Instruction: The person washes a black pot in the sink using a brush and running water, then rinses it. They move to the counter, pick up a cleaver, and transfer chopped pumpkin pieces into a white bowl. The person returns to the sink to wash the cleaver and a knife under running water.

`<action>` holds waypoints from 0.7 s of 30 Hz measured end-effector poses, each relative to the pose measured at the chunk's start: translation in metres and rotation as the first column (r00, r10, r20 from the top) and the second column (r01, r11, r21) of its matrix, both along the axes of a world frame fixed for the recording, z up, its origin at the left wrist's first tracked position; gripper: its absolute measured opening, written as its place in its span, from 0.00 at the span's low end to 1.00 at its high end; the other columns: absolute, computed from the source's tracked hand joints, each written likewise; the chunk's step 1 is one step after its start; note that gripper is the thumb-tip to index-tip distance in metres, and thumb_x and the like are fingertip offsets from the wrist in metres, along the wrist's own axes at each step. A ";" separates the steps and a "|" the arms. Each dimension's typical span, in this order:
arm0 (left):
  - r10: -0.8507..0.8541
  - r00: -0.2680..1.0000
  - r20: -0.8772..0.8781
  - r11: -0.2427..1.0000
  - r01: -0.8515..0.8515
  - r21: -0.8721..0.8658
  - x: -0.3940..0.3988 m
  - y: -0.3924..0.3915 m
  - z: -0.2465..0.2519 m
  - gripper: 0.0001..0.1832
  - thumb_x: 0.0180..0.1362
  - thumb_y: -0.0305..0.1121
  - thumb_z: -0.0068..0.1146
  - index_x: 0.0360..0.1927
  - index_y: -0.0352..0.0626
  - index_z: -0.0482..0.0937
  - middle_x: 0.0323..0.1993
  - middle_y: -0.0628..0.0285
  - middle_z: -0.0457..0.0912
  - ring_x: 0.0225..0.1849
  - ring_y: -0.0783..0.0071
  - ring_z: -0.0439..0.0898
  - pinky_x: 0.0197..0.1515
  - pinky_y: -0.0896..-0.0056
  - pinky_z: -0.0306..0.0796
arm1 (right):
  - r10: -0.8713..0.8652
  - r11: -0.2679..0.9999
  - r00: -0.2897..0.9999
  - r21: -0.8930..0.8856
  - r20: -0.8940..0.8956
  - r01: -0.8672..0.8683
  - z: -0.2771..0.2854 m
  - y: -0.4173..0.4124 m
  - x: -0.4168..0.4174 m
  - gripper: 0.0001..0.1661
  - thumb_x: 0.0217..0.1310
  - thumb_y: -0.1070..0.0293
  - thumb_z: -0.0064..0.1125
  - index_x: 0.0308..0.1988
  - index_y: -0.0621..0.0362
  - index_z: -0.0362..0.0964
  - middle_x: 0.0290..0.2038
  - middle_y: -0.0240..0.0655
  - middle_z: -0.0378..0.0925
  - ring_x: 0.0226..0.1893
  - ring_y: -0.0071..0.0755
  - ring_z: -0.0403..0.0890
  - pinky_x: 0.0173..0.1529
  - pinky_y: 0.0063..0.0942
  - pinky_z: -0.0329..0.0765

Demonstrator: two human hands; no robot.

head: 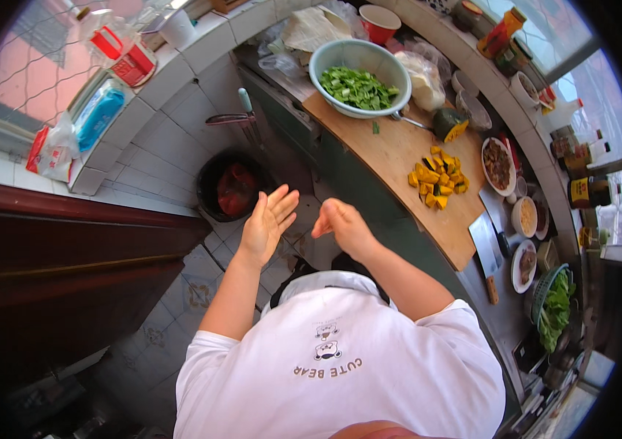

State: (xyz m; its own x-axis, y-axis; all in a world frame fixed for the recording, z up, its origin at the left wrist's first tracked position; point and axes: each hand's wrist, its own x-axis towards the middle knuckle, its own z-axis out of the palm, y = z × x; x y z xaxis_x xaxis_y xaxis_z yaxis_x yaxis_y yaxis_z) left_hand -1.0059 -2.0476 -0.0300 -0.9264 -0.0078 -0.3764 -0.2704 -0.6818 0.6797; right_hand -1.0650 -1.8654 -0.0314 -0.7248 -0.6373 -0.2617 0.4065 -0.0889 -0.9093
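Observation:
My left hand (269, 222) is raised over the tiled floor, its fingers extended and nothing in it. Beside it, apart, my right hand (341, 225) has its fingers curled in; nothing shows in them. A dark bin (204, 189) with a red bag in it lies beyond my left hand. On the counter at the right, a wooden cutting board (385, 156) bears cut pumpkin chunks (438, 178), a piece of pumpkin (450, 125) and a pale blue bowl (317, 68) of chopped greens (357, 88). A cleaver (484, 247) lies beside the board.
Along the counter stand a plate of food (499, 166), a small bowl (524, 217), a plate with meat (523, 266) and a green basket (542, 291) of leafy greens. Bottles and jars line the tiled sill (519, 112). A dark red wooden cabinet (69, 236) stands at the left.

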 end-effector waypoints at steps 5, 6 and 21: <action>-0.166 0.986 0.008 0.982 0.164 0.096 -0.024 0.000 -0.003 0.30 0.67 0.53 0.30 0.65 0.45 0.58 0.62 0.55 0.64 0.63 0.62 0.64 0.64 0.56 0.56 | 0.049 0.999 0.999 0.016 0.011 -0.050 -0.001 0.022 -0.022 0.32 0.70 0.46 0.27 0.32 0.58 0.71 0.38 0.40 0.77 0.43 0.30 0.75 0.52 0.32 0.67; -0.159 0.987 -0.014 0.978 0.159 0.133 -0.025 -0.001 -0.002 0.30 0.67 0.53 0.30 0.65 0.44 0.58 0.62 0.55 0.65 0.62 0.61 0.64 0.64 0.56 0.56 | 0.062 0.998 0.996 0.003 0.056 -0.062 0.011 0.021 -0.024 0.33 0.70 0.45 0.26 0.32 0.57 0.71 0.43 0.41 0.76 0.48 0.31 0.72 0.56 0.34 0.64; -0.373 0.866 0.333 -0.002 0.358 -0.934 -0.068 0.052 -0.070 0.29 0.57 0.44 0.52 0.60 0.42 0.66 0.62 0.50 0.63 0.64 0.55 0.62 0.62 0.62 0.57 | -0.019 0.945 0.947 0.316 0.322 -0.089 -0.079 0.139 -0.068 0.25 0.64 0.49 0.45 0.53 0.52 0.69 0.49 0.31 0.74 0.46 0.29 0.73 0.50 0.29 0.70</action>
State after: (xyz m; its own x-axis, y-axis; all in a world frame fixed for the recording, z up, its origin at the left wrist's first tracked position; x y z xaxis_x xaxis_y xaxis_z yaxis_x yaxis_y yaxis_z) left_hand -1.0741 -1.9951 -0.1002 -0.9364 -0.0034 -0.3509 -0.2411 0.7330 0.6361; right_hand -1.1331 -1.7266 -0.1103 -0.5485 -0.5026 -0.6682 0.6746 0.2061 -0.7088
